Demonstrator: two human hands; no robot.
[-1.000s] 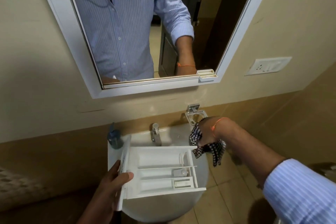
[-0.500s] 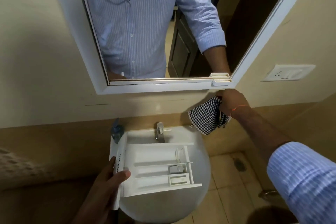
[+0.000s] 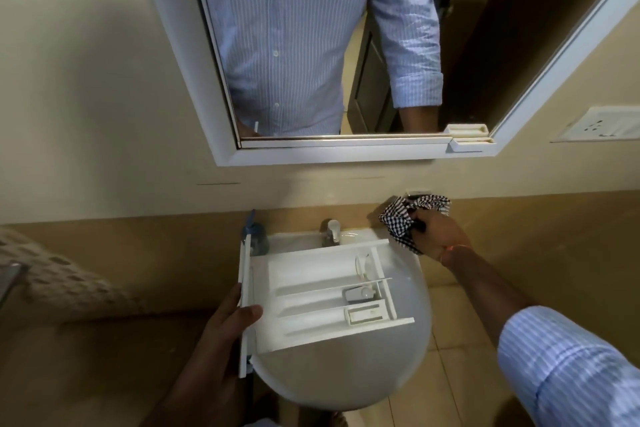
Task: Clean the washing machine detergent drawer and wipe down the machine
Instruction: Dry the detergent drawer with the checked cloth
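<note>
Drawer (image 3: 322,291), white and compartmented, sits above the round sink (image 3: 346,381), its front panel at the left pinched in the left hand (image 3: 225,329). Right hand (image 3: 436,232) has its grip closed around a checkered cloth (image 3: 401,218) at the far right, near the tap (image 3: 332,230).

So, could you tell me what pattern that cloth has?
Black-and-white checked cloth, head view.
</note>
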